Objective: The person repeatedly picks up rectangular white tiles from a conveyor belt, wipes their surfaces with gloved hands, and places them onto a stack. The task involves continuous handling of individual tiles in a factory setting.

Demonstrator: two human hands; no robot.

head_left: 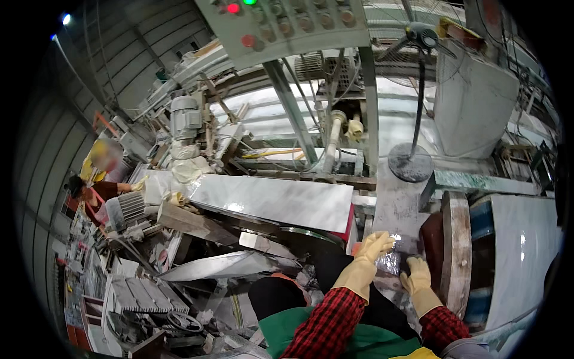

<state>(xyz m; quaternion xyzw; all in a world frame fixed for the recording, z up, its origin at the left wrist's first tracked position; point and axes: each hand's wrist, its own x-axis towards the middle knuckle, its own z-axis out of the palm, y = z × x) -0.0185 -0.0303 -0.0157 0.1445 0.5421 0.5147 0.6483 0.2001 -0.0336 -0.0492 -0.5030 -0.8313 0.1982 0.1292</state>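
Both my hands wear pale yellow rubber gloves, with red-and-black checked sleeves behind them. My left hand [369, 254] lies flat, fingers together, on a wet grey stone piece [391, 221] in front of me. My right hand [417, 276] rests just to its right on the same wet surface, beside a round reddish-brown wheel [455, 245] standing on edge. Neither hand grips anything. A white marble slab [272, 202] lies on the machine to the left of my hands.
A control panel [287, 24] with red and green lights hangs overhead. A pedestal fan [412, 161] stands on the stone beyond my hands. Motors [185, 116], pipes and metal frames crowd the left. Two people [98, 173] work at far left. A large white slab [526, 257] lies at right.
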